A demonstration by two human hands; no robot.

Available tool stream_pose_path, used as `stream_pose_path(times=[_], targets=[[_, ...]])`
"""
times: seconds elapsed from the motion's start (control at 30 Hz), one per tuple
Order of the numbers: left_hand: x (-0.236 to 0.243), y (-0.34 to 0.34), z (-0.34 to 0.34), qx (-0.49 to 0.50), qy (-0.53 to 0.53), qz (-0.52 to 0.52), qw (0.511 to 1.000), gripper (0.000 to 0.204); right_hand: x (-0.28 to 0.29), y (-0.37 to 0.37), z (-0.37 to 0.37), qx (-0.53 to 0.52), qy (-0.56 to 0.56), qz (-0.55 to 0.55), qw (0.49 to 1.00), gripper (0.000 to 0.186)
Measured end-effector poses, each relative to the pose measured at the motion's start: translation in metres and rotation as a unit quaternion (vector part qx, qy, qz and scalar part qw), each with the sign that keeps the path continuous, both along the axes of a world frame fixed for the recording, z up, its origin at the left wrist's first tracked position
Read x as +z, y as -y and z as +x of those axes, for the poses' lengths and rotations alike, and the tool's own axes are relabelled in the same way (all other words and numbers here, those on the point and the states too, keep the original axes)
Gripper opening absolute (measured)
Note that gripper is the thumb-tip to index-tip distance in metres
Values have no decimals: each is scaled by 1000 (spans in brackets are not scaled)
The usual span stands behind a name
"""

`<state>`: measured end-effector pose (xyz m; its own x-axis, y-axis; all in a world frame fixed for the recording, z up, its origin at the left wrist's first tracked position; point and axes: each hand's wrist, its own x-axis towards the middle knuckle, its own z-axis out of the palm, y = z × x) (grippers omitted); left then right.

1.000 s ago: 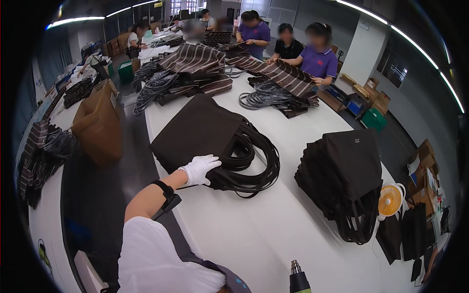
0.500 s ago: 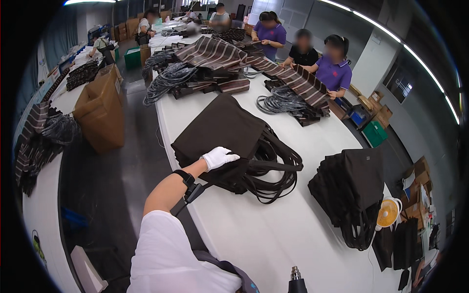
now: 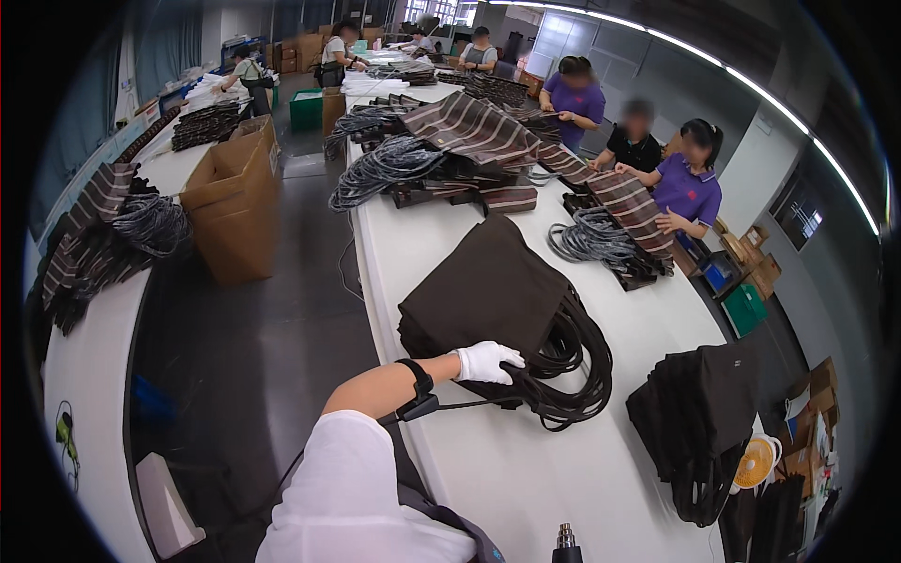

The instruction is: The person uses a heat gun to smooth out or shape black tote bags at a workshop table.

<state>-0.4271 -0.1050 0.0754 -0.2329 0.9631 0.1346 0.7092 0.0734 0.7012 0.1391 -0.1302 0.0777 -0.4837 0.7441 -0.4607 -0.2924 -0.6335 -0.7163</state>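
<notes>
My left hand (image 3: 488,362), in a white glove, is at the near edge of a pile of dark brown tote bags (image 3: 483,291). Its fingers are bent over the base of the handles on the near side, and the fingertips are partly hidden. Long looped handles (image 3: 587,361) fan out to the right of the pile. A black device is strapped to my left wrist, with a cable running from it. My right hand is out of the picture. A stepped metal nozzle on a black body (image 3: 565,541) pokes up at the lower edge.
Another stack of dark bags (image 3: 699,413) stands on the white table (image 3: 526,479) at right, beside a small yellow fan (image 3: 756,462). Striped fabric pieces (image 3: 469,127) and grey cord bundles (image 3: 389,171) lie farther back. Co-workers stand along the far side. A cardboard box (image 3: 235,211) is across the aisle.
My left hand has slid along the near edge toward the handles, and its fingers have bent over them. The view has shifted, so the scene sits farther right and lower.
</notes>
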Motion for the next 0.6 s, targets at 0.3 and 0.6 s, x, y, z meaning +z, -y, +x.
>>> stream_pose_path(times=[0.3, 0.6], targets=[[-8, 2, -2, 3, 55, 35, 998, 38, 0, 42, -15, -23, -32, -20, 999, 22], [-7, 5, 4, 36, -18, 45, 998, 37, -27, 26, 40, -81, 41, -159, 983, 36]])
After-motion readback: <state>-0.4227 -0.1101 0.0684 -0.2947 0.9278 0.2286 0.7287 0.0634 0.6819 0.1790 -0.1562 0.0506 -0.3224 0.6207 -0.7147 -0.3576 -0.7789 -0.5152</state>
